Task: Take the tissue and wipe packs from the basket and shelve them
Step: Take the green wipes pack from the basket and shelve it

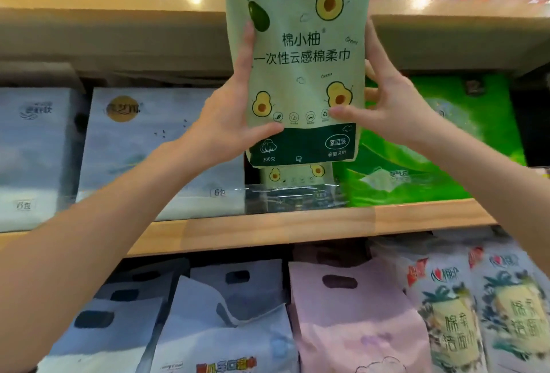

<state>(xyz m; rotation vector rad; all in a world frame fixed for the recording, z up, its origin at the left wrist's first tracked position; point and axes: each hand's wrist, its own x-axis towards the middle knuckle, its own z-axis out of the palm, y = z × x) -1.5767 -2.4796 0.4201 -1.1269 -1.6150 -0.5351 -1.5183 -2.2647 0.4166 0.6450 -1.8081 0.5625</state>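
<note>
1. While the left fingers (248, 54) and right fingers (376, 48) clamp the pack's (300, 54) two edges, thumbs pressed on its front, it hangs upright at frame centre, probably so the label faces out.
2. Left hand (229, 117) and right hand (393, 108) hold it before the middle shelf (268, 233), above a matching pack (293, 176).
3. That slot, between blue packs (140, 146) and a green pack (431, 146), looks like its place.
4. No basket is in view.
</note>
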